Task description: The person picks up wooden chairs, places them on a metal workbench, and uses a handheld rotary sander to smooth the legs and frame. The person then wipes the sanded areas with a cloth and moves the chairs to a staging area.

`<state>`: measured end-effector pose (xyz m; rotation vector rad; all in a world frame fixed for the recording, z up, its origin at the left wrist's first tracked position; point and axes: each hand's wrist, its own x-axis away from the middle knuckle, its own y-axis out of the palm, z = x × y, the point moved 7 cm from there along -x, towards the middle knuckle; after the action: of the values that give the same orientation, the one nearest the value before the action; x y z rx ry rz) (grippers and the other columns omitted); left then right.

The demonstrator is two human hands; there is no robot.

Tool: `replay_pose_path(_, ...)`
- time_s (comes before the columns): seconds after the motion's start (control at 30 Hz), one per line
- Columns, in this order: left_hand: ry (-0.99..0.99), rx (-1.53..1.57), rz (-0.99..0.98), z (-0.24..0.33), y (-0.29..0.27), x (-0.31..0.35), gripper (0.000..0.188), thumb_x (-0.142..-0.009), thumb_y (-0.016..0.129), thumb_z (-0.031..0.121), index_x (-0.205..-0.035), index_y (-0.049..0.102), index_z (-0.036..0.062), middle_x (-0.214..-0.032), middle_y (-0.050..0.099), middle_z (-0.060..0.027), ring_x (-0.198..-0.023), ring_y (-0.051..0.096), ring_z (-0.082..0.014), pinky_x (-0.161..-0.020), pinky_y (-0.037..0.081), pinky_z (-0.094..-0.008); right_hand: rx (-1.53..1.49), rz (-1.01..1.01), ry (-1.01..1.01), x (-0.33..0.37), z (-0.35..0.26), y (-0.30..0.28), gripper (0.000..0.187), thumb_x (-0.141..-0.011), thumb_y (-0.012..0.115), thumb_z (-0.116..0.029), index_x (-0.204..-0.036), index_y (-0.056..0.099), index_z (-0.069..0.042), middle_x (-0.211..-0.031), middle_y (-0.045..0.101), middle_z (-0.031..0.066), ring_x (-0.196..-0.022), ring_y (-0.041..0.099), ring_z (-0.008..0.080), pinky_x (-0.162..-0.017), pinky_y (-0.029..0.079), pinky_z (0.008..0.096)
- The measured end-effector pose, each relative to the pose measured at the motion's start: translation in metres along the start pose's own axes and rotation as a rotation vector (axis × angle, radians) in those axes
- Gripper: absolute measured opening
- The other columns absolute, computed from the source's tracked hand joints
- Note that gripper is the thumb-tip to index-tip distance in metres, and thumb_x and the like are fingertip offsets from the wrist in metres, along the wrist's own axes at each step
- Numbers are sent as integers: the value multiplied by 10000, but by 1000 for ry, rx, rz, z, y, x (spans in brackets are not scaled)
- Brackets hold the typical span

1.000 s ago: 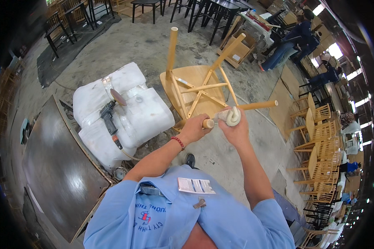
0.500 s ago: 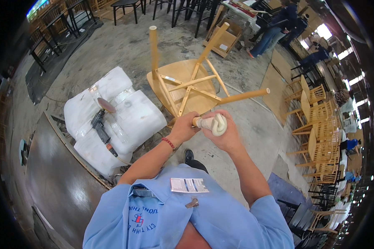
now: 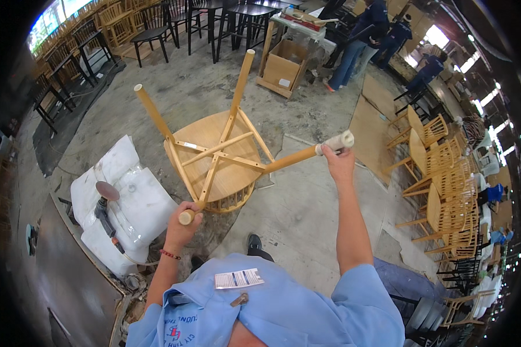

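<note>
Chair (image 3: pixel 216 155), upturned at eleven o'clock, has one leg (image 3: pixel 186 217) gripped by the left hand (image 3: pixel 181 232), a pale sleeve (image 3: pixel 333 143) at two o'clock held by the right hand (image 3: pixel 340 164); the chair could be tipped by uneven pulling.

One left hand (image 3: pixel 182 225), one right hand (image 3: pixel 340 165). One upside-down wooden chair (image 3: pixel 234 182); has four round legs (image 3: pixel 152 113). One white wrap (image 3: pixel 336 142). One power tool (image 3: pixel 103 217); has one round disc (image 3: pixel 107 191). One red bracelet (image 3: pixel 169 254). One brown box (image 3: pixel 281 68). At least three people (image 3: pixel 351 61) in dark blue tops.
</note>
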<state>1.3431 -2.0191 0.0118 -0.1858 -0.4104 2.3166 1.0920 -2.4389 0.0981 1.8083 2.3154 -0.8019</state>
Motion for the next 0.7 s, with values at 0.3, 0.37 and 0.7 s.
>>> replay_pose_path(0.3,-111,24,83,-2,1,4,170,-797,692,13,-907,564,34,-971,628,-63,-1049,591,-199,-941,453,-332,134,-175,-74,-23,18,16,463,-732,827,-250,-1046,611,14,-940,688,128,-893,669,244,-793,510,335)
replay_pose_path(0.37,-97,19,59,-3,3,1,177,-800,691,23,-919,562,32,-980,625,-63,-1035,587,-193,-936,452,-328,200,-103,-20,-39,25,1,467,-728,832,-241,-1052,604,6,-936,691,112,-881,671,236,-789,512,325)
replay_pose_path(0.7,-23,-9,22,0,-1,-1,214,-779,687,26,-942,551,44,-1006,613,-90,-939,597,-216,-884,464,-325,184,-324,26,-38,-11,21,397,-724,832,-181,-1018,632,-5,-916,693,94,-842,653,178,-764,516,330)
